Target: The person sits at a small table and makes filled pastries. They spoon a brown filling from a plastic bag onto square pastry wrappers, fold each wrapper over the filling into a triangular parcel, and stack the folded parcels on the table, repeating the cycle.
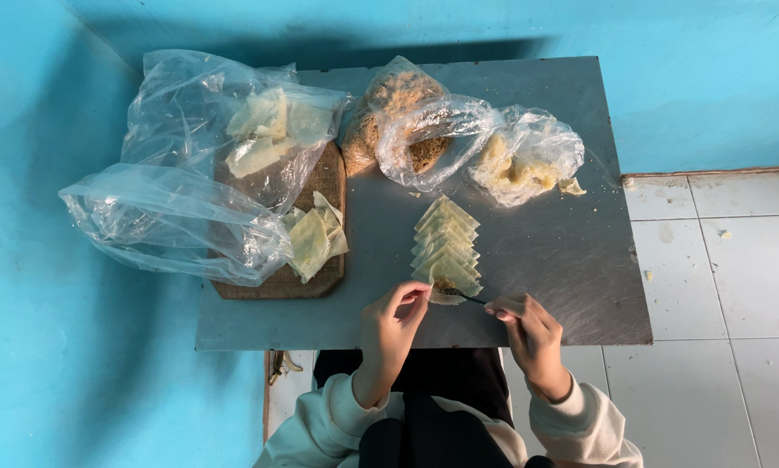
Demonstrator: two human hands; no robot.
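Nearest wrapper lies flat at the front end of a row of wrappers, close to the table's near edge; a small dab of brown filling sits on it. My left hand pinches the wrapper's left edge between thumb and fingertips. My right hand is closed around a thin dark spoon, its tip resting at the filling. The row runs away from me, pieces overlapping like tiles. Left of it, a wooden board carries a loose heap of wrappers and a large clear bag holding more sheets. At the far edge: a bag of brown crumbs, touching a bag of pale yellow lumps. Table is grey metal, against a blue wall; tiled floor to my right
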